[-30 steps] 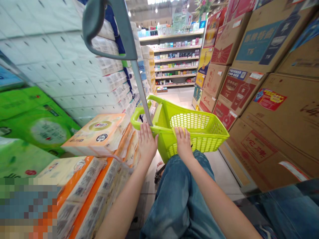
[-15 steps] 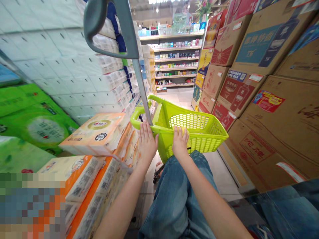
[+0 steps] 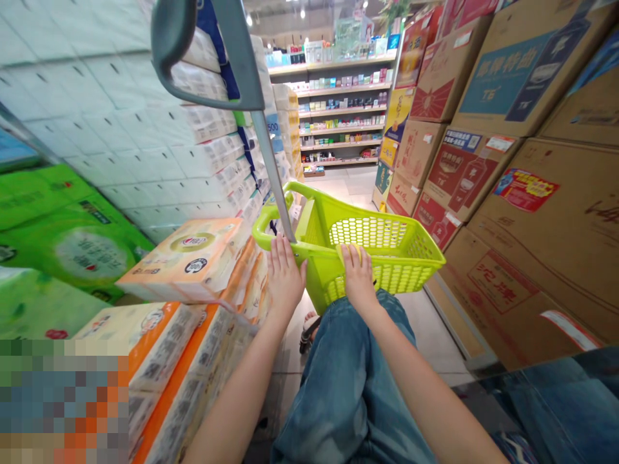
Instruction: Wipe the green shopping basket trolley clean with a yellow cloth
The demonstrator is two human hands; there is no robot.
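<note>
A lime-green plastic shopping basket stands on the aisle floor in front of my knees. Its grey pull handle rises on a metal rod toward the camera. My left hand lies with fingers stretched out on the basket's near corner, right at the foot of the rod. My right hand rests on the near rim, fingers curled over its edge. The basket looks empty inside.
Orange-and-white tissue packs are stacked close on my left, with green packs and white ones behind. Brown cartons wall the right side. The tiled aisle runs ahead to product shelves.
Both hands stay on the basket rim. The view has shifted slightly and the right hand's fingers have crept a little further over the rim.
</note>
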